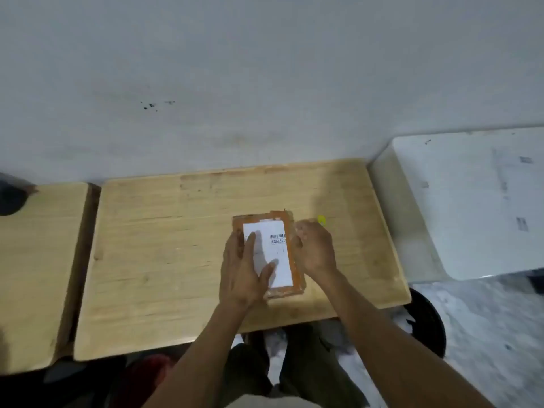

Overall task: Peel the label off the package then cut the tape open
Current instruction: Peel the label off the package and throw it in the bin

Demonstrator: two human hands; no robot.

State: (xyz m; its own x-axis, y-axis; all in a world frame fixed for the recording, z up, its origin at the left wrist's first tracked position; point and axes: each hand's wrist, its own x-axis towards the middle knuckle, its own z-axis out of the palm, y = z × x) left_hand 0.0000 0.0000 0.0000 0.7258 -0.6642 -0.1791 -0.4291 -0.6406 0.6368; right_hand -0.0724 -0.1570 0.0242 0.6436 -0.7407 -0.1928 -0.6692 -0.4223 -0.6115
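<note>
a small brown package (290, 254) lies flat on the middle of a wooden table (164, 245), its white label (276, 260) facing up with barcodes near the far right corner. the left hand (244, 275) rests on the package's left side with straight fingers – index finger and thumb lie on the label – while the right hand (316, 248) curls against the package's right edge. a yellow object (321, 220) pokes out just beyond the right hand; too blurred to tell what it is, or whether that hand grips it or the package.
</note>
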